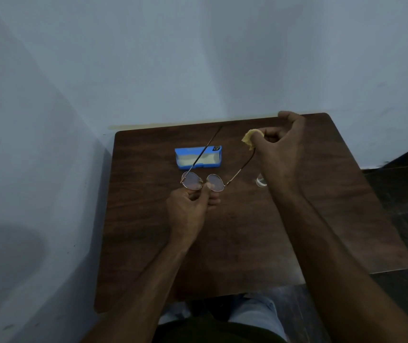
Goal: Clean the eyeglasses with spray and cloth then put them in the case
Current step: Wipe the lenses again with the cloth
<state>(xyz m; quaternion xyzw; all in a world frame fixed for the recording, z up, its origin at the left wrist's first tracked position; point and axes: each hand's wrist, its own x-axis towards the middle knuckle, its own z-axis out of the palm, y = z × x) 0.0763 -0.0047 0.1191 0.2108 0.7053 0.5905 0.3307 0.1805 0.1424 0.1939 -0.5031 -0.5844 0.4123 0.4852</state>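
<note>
Thin metal-framed eyeglasses (201, 182) hang above the brown table (235, 231) with both temples unfolded and pointing away from me. My left hand (190, 206) pinches the frame at the bridge from below. My right hand (281, 149) grips a small yellow cloth (250, 138) wrapped around the end of the right temple. Beyond the glasses, a blue case (198, 157) lies open on the table, showing its pale lining. A clear spray bottle (261, 182) stands under my right forearm, mostly hidden.
The table is pushed against a pale wall at its far edge, with another wall close on the left. Dark floor shows to the right. My knees sit under the near edge.
</note>
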